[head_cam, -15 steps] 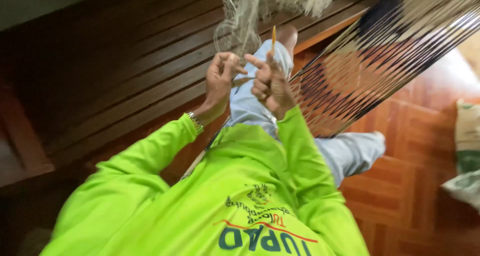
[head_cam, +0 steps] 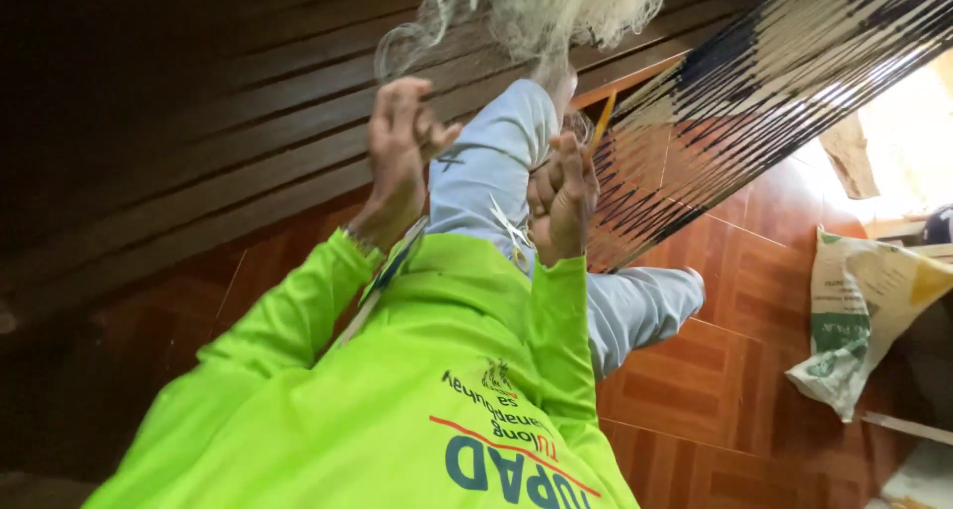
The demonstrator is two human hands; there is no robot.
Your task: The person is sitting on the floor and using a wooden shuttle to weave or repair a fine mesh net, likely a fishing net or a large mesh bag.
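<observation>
Net [head_cam: 556,12] now hangs above parted hands: left [head_cam: 402,137] loosened, right [head_cam: 561,196] gripping needle [head_cam: 602,117].

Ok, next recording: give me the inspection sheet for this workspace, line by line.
Surface: reddish wooden parquet floor; dark wooden slat wall behind.
Job's things: pale tangled fishing net hanging above; thin orange-brown stick-like tool by the right hand.
Clutter: white and green printed sack lying on the floor at the right.
Hands: left hand raised, fingers curled at the net strands; right hand closed in a fist around the tool's lower end.
Cables: nothing seen; a sheet of taut dark and pale strands stretches across the upper right.
Surroundings: bright daylight at the right edge; person wears neon green sleeves and light blue trousers.
</observation>
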